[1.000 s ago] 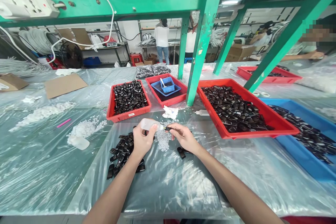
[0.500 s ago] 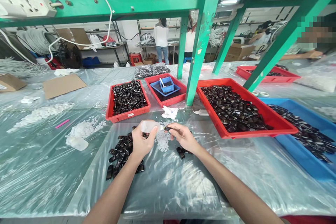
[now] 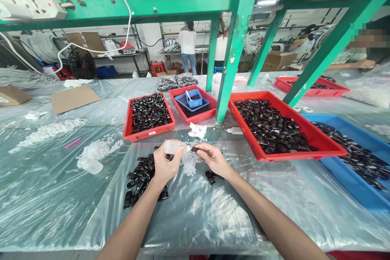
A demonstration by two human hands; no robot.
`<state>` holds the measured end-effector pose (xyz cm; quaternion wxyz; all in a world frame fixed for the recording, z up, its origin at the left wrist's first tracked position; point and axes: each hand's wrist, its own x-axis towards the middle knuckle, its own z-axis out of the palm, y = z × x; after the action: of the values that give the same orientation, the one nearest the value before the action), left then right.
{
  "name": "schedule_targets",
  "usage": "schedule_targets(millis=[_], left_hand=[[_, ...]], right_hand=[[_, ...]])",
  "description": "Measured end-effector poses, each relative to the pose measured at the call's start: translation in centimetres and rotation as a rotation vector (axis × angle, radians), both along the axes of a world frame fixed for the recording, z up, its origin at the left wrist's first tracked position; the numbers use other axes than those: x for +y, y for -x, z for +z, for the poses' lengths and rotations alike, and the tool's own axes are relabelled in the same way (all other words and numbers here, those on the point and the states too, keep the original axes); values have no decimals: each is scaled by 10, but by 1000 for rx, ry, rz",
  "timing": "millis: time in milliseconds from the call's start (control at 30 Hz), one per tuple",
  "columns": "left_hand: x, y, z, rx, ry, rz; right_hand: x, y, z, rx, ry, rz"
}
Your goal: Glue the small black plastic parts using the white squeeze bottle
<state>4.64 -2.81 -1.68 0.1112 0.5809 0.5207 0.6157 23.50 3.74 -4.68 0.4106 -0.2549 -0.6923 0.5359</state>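
My left hand (image 3: 164,165) is closed round a small translucent squeeze bottle (image 3: 174,146) lying sideways, its nozzle pointing right. My right hand (image 3: 213,159) pinches a small black part (image 3: 195,149) and holds it at the nozzle's tip. Under my left hand lies a heap of black parts (image 3: 140,174) on the plastic-covered table. Two black parts (image 3: 210,177) lie just below my right hand. A patch of small white bits (image 3: 189,161) sits between the hands.
Red trays of black parts stand behind: one (image 3: 131,124) at centre left, a large one (image 3: 304,128) at right, and one holding a blue scoop tray (image 3: 192,100). A blue tray (image 3: 350,178) is far right. A green post (image 3: 231,48) rises ahead. White bits (image 3: 97,149), second bottle (image 3: 234,131).
Almost nothing has changed. Both hands stay together at the same spot, the bottle's nozzle held against the black part.
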Motion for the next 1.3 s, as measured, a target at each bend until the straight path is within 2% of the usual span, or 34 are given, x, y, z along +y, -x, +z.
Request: schedule_targets(millis=[267, 533, 867, 933, 1100, 1200, 1300], left_hand=[[6, -1, -2, -261, 49, -67], [9, -2, 2, -321, 54, -70], [21, 5, -4, -675, 152, -69], [23, 6, -3, -761, 150, -59], [26, 8, 0, -854, 139, -40], [26, 8, -1, -849, 147, -47], [26, 7, -2, -833, 155, -39]], right_hand=[[-1, -1, 2, 6, 16, 12], [-2, 0, 1, 37, 72, 9], [-2, 0, 5, 21, 45, 0], [0, -6, 9, -59, -32, -27], [15, -37, 27, -513, -416, -182], [26, -57, 31, -709, -486, -213], [31, -70, 31, -794, -478, -192]])
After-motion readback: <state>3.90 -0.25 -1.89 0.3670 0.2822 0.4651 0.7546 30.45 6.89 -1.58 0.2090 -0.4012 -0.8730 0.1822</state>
